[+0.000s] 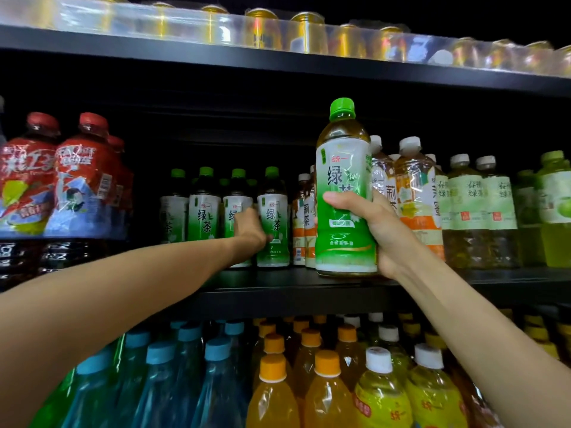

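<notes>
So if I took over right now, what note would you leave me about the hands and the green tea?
Right hand: fingers wrapped round a green tea bottle, held upright at the front of the middle shelf.
Left hand: reaches into the green tea row further back on that shelf and is on one of its bottles. Whether it grips is unclear.
Done: one bottle is in hand.
Left: probably set that bottle with its row, since the strip of shelf in front of the row is bare. Then let go with both hands.
</notes>
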Available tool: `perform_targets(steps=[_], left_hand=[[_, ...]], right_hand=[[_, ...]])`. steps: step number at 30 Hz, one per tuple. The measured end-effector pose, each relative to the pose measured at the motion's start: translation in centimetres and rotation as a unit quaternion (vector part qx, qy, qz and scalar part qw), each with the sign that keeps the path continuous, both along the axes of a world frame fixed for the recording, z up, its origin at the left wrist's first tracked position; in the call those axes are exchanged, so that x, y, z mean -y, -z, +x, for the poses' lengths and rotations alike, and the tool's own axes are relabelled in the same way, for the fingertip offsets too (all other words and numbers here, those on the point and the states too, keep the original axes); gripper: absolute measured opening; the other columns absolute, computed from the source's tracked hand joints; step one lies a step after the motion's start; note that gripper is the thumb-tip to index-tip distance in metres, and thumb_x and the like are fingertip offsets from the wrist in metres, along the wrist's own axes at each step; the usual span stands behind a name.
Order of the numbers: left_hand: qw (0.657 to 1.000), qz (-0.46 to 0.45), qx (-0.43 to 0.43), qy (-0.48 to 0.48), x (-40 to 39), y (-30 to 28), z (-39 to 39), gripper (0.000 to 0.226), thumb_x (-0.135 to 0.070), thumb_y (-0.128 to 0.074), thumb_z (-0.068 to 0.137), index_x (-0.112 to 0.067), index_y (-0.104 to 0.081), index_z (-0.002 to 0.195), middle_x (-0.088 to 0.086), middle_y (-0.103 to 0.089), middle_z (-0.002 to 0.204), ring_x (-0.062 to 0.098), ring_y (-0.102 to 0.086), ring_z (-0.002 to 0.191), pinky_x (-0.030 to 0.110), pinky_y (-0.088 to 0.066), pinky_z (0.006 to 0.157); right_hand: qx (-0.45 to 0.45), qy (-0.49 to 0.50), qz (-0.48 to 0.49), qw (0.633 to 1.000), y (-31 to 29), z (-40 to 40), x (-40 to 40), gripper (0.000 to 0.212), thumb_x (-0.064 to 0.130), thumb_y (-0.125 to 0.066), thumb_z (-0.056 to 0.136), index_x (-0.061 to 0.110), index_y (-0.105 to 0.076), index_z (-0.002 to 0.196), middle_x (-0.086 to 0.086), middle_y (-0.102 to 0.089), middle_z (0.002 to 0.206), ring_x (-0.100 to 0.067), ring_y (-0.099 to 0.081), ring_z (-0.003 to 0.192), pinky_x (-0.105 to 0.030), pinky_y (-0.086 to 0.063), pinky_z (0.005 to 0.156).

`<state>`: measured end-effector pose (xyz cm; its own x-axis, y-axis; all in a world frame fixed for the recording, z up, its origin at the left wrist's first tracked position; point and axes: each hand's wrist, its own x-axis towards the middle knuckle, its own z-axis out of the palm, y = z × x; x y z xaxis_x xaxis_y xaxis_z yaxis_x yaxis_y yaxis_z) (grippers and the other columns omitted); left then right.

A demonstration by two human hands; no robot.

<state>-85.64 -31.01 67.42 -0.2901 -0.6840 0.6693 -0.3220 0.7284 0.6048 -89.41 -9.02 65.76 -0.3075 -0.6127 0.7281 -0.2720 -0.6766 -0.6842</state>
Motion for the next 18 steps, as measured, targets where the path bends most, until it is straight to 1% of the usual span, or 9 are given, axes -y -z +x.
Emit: perform_targets(steps=[1,4,8,11,13,14,15,16,18], left_hand=[[1.000,-0.004,0.000,-0.002,0.1,0.0,-0.1,0.039,-0.011,-0.077,0.075,0.004,-0.061,0.107,0.016,-0.065,0.111,0.026,-0.061,0.105,0.021,-0.045,0.081],[1.000,-0.016,0.016,-0.007,0.2,0.0,-0.4,0.035,-0.013,-0.075,0.078,0.005,-0.061,0.104,0.015,-0.065,0.107,0.024,-0.060,0.102,0.019,-0.040,0.075],[0.999,-0.031,0.034,-0.010,0.3,0.1,-0.8,0.031,-0.012,-0.072,0.080,0.006,-0.060,0.102,0.017,-0.064,0.107,0.025,-0.060,0.100,0.020,-0.041,0.073],[0.998,-0.032,0.053,-0.002,0.6,0.1,-0.9,0.025,-0.012,-0.071,0.081,0.001,-0.060,0.098,0.016,-0.064,0.108,0.021,-0.057,0.090,0.019,-0.040,0.074],[0.998,-0.035,0.055,0.007,0.8,0.0,-0.7,0.027,-0.012,-0.073,0.080,0.001,-0.060,0.100,0.015,-0.064,0.109,0.022,-0.060,0.095,0.019,-0.042,0.077],[0.998,-0.038,0.050,0.013,0.8,-0.2,-0.6,0.031,-0.011,-0.074,0.079,0.003,-0.060,0.104,0.015,-0.064,0.110,0.024,-0.061,0.099,0.021,-0.044,0.079],[0.998,-0.041,0.042,0.016,0.8,-0.4,-0.5,0.034,-0.011,-0.074,0.079,0.003,-0.061,0.107,0.016,-0.064,0.111,0.025,-0.061,0.099,0.022,-0.045,0.080],[0.998,-0.048,0.033,0.010,0.6,-0.5,-0.3,0.032,-0.011,-0.072,0.081,0.003,-0.061,0.108,0.016,-0.064,0.111,0.024,-0.060,0.094,0.023,-0.045,0.079],[0.998,-0.066,0.022,-0.010,0.0,-1.0,0.2,0.020,-0.008,-0.064,0.087,0.000,-0.062,0.106,0.016,-0.064,0.107,0.020,-0.053,0.085,0.022,-0.041,0.074]], right_hand=[[0.000,-0.001,-0.001,1.000,0.0,0.0,0.1,0.053,0.017,-0.075,0.064,0.011,-0.059,0.115,-0.007,-0.070,0.088,-0.019,-0.070,0.074,-0.036,-0.059,0.066],[-0.002,0.001,-0.007,1.000,0.0,-0.1,0.3,0.053,0.018,-0.070,0.064,0.011,-0.058,0.116,-0.008,-0.069,0.090,-0.019,-0.070,0.073,-0.035,-0.059,0.065],[-0.003,0.002,-0.010,1.000,0.0,0.1,0.3,0.051,0.019,-0.070,0.064,0.011,-0.059,0.113,-0.006,-0.069,0.085,-0.018,-0.070,0.071,-0.034,-0.059,0.064],[-0.004,0.009,-0.009,1.000,0.2,0.1,0.1,0.051,0.018,-0.074,0.064,0.012,-0.059,0.112,-0.004,-0.071,0.082,-0.017,-0.070,0.072,-0.032,-0.058,0.062],[-0.003,0.015,-0.008,1.000,0.4,0.1,0.1,0.054,0.015,-0.077,0.064,0.012,-0.059,0.115,-0.005,-0.071,0.085,-0.019,-0.071,0.075,-0.033,-0.057,0.063],[-0.001,0.019,-0.007,1.000,0.5,0.1,0.2,0.054,0.017,-0.075,0.065,0.012,-0.058,0.116,-0.005,-0.071,0.086,-0.020,-0.071,0.076,-0.033,-0.057,0.064],[0.003,0.020,-0.008,1.000,0.6,0.2,0.2,0.054,0.019,-0.073,0.065,0.012,-0.058,0.116,-0.005,-0.071,0.086,-0.020,-0.071,0.076,-0.034,-0.057,0.064],[0.006,0.021,-0.008,1.000,0.7,0.3,0.1,0.054,0.019,-0.073,0.065,0.012,-0.058,0.116,-0.005,-0.071,0.086,-0.021,-0.071,0.077,-0.034,-0.057,0.064],[0.000,0.024,-0.005,1.000,0.6,0.8,0.0,0.052,0.018,-0.076,0.065,0.013,-0.059,0.114,-0.006,-0.071,0.086,-0.021,-0.071,0.077,-0.035,-0.057,0.065]])
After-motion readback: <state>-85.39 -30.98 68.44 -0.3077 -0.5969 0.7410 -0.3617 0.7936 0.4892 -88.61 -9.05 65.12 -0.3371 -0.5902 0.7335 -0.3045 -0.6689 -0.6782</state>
